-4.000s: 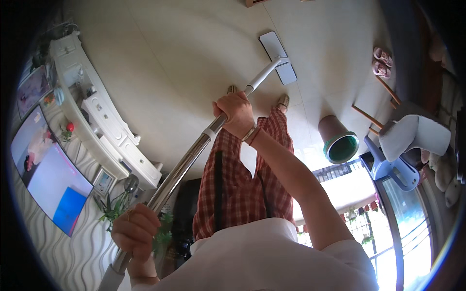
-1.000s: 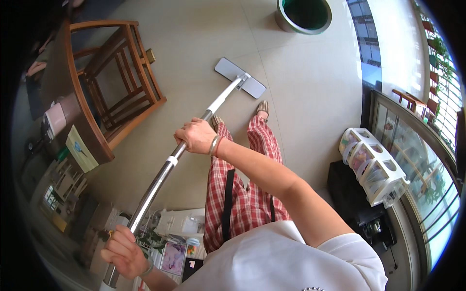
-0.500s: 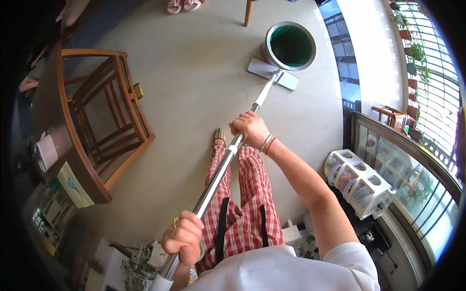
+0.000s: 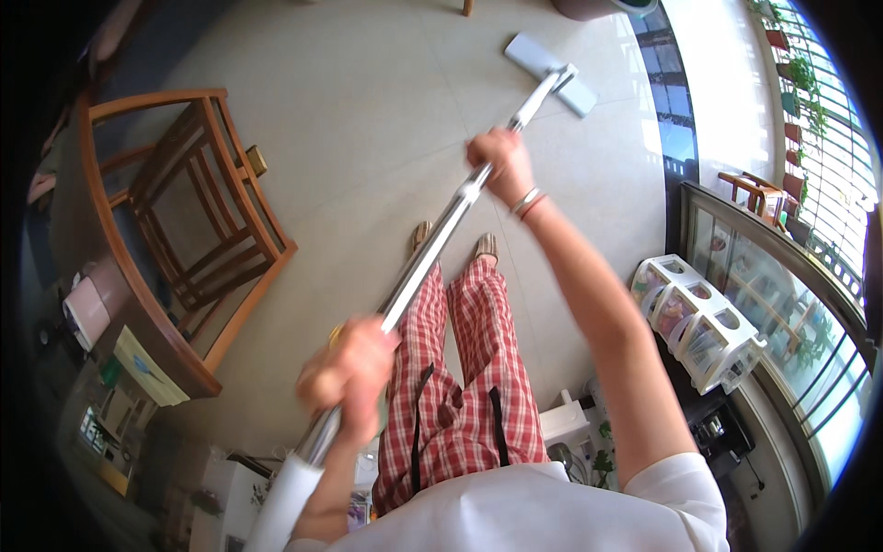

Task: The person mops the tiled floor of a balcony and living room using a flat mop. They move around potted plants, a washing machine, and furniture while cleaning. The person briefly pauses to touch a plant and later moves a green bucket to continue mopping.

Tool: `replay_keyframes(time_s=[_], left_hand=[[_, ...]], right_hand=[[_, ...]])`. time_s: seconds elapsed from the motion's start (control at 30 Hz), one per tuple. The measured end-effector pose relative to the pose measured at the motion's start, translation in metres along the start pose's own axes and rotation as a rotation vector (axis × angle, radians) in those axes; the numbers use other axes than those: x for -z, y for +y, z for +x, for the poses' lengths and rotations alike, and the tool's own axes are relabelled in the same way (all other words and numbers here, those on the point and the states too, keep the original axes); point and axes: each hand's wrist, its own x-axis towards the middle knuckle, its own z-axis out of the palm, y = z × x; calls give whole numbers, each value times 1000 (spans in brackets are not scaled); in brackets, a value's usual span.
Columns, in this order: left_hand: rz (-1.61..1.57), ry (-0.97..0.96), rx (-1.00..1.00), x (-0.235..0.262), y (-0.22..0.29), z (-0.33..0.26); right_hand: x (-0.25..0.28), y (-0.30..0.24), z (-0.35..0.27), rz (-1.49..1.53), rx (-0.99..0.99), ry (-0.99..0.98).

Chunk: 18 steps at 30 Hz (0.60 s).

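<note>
A flat mop (image 4: pixel 430 253) with a silver and white pole runs slantwise across the view, from the lower left to the floor ahead. Its pale rectangular head (image 4: pixel 550 74) lies on the tiles, angled at the upper right. My right hand (image 4: pixel 502 164) is closed round the pole well up toward the head, the arm stretched out. Lower down, beside my checked trousers, my left hand (image 4: pixel 348 375) grips the pole just above its white end; it is smeared by motion, but the fingers are wrapped round.
Light floor tiles (image 4: pixel 368 120) spread ahead of my feet. A wooden chair (image 4: pixel 207 212) stands at a table on the left. At the top edge is a bin (image 4: pixel 589 7), partly cut off. A white storage rack (image 4: pixel 694 322) stands by the glass panel on the right.
The mop head has slid away from beside the bin and now lies apart from it. The bin sits higher in view. My right hand has reached farther forward with the pole.
</note>
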Motion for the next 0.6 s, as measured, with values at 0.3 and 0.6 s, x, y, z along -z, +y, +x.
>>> replay_keyframes(time_s=[0.3,0.6], left_hand=[[175,132,241,54,173,-78],[-88,132,111,-12,65,-46]], right_hand=[[-35,-209,-73,266,19,-215],[-4,-97,-86,28,-44,-347]])
